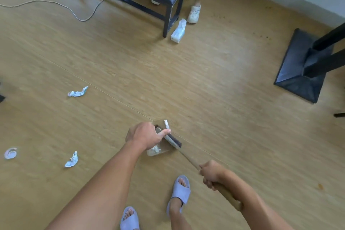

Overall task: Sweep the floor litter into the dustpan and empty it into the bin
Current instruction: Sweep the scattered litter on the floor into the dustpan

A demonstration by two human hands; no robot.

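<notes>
A: Start big. The floor [205, 80] is smooth wood-look plank, so your broom [175, 142] should glide; its long wooden handle is stiff and light, and your right hand [211, 174] is closed round it partway down, the upper end tucked along your forearm.

B: And the dustpan [158, 150]?

A: Clear plastic, thin and light, likely to skid if you push hard. Your left hand [144, 135] is curled round its upright handle, thumb stretched toward the broom head, which sits at the pan's lip. One crumpled white scrap already lies inside.

B: What's left for you?

A: Three bits well off to your left: a twisted wrapper [77, 92], a crumpled paper [71, 160], and a small round lid [10, 153]. All look featherweight; sweep gently or they'll scatter.

B: Any writing?

A: None you can read; the blue print on the scraps is too blurred. No bin is in view.
</notes>
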